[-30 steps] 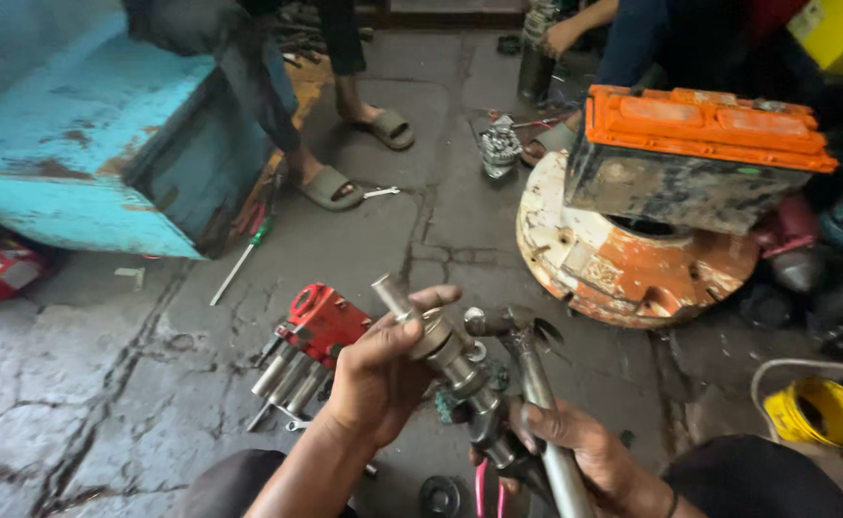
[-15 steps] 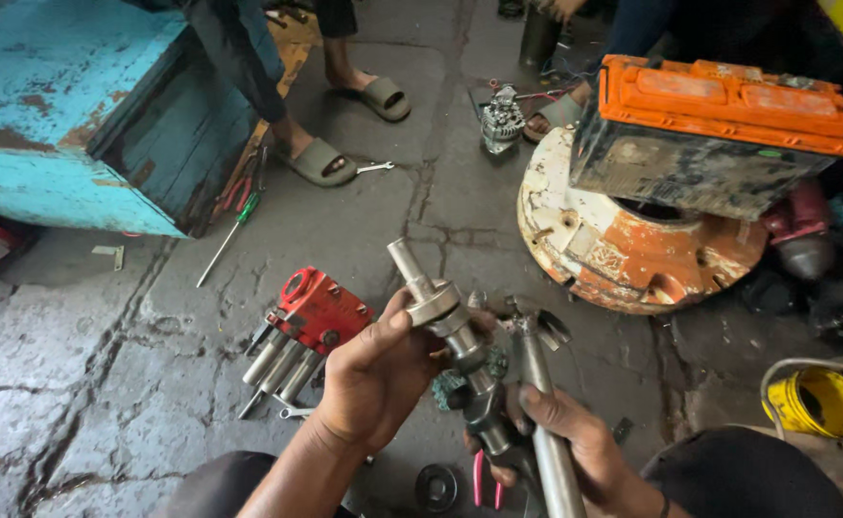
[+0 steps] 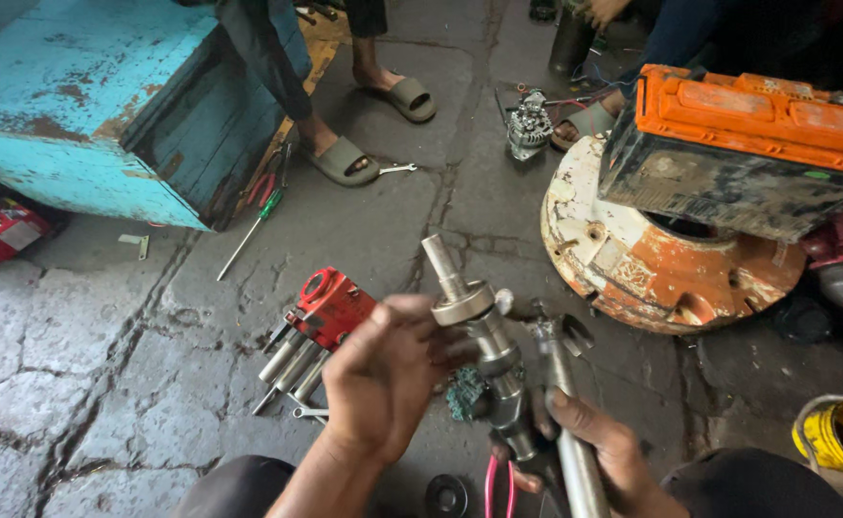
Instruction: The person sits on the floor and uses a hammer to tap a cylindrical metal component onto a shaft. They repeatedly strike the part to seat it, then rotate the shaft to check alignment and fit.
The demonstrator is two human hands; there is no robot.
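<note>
A grey metal shaft (image 3: 479,326) with a round collar near its top stands tilted in front of me, its thin end pointing up and left. My left hand (image 3: 388,374) curls its fingers around the shaft just below the collar. My right hand (image 3: 594,446) grips the shaft's lower end together with a long steel tool (image 3: 565,422) whose forked head sits beside the shaft. A small greenish part (image 3: 462,393) lies under the shaft.
A red socket holder with several steel sockets (image 3: 320,321) lies on the cracked floor left of my hands. A round rusty orange-white disc (image 3: 652,269) carries a battery with an orange lid (image 3: 757,144). A blue box (image 3: 105,105), a green-handled screwdriver (image 3: 249,230), other people's sandalled feet (image 3: 344,158) and a yellow tub (image 3: 839,436) surround.
My left hand has slid up the shaft toward the collar and closed on it. The shaft now stands a little more upright. The view has shifted down slightly.
</note>
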